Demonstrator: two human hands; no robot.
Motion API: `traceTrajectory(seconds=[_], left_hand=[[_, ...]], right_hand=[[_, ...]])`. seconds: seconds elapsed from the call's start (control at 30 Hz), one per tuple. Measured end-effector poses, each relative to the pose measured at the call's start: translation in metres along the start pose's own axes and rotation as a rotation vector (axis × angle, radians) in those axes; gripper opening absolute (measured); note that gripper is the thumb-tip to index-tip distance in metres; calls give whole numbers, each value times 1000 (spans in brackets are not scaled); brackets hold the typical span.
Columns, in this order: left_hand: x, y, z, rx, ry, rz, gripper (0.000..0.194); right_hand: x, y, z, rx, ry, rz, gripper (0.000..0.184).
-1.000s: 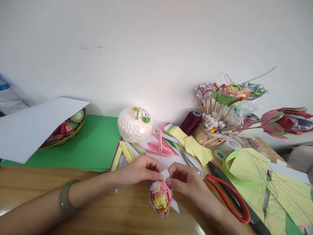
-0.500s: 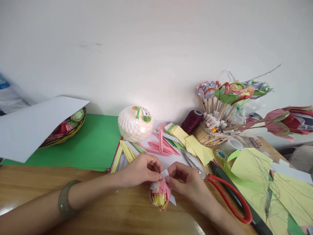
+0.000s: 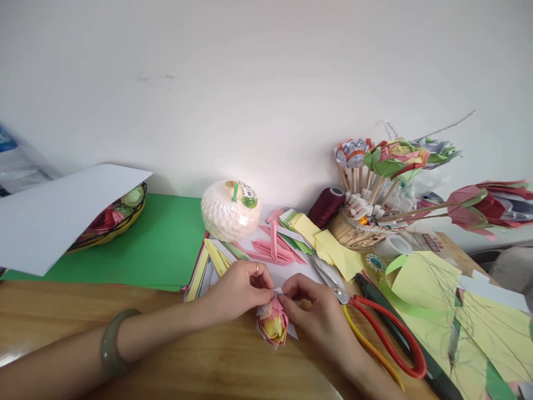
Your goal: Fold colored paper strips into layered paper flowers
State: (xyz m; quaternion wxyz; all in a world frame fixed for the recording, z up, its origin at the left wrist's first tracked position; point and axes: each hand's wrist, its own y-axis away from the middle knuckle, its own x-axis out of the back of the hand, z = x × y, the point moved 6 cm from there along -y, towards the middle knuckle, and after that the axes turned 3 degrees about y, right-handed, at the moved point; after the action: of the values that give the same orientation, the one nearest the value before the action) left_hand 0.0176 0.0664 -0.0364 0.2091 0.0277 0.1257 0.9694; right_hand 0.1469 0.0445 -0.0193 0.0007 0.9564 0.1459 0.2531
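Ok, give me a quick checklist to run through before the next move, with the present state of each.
1. Left hand gripping the paper flower: ok, fingertips at its far end.
2. Right hand at the flower: ok, thumb and fingers on the same end.
3. Layers under the fingertips secured: cannot tell, fingers cover them.
4. Scissors wholly visible: not ok, the right forearm hides part of a handle.
5. Pink folded pieces in view: ok, beyond both hands.

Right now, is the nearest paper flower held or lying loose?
Held: left hand and right hand pinch the flower at its far end.
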Motion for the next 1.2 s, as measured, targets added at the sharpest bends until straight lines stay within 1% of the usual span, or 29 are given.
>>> traceTrajectory(seconds=[0.2,0.27,0.43,0.5,0.63,0.77,0.97,1.03,1.13,1.2], left_hand=[[1,2,8,-19,4,-42,9],[2,2,9,-22,3,-37,11],[3,0,7,-12,-29,-28,12],[3,-1,7,-6,-41,-28,11],[2,0,6,-14,-70,-17,5],[1,3,6,-42,-113,1,2],[-2,7,10,-73,-191,7,3],[-2,8,12,-88,-211,12,3],[-2,9,16,-122,-235,11,3],[-2,9,16,-135,-230,9,3]], right_hand=[[6,-2,-2,5,47,37,14],[8,-2,-2,17,55,39,13],[11,0,-7,95,124,89,14],[9,0,-6,79,116,64,14],[6,-3,-2,21,67,-31,17],[7,-3,-2,28,109,-15,19],[7,0,-5,63,179,15,18],[6,0,-4,53,152,-34,17],[3,-2,2,-17,39,-160,17],[2,-3,4,-47,-31,-213,18]])
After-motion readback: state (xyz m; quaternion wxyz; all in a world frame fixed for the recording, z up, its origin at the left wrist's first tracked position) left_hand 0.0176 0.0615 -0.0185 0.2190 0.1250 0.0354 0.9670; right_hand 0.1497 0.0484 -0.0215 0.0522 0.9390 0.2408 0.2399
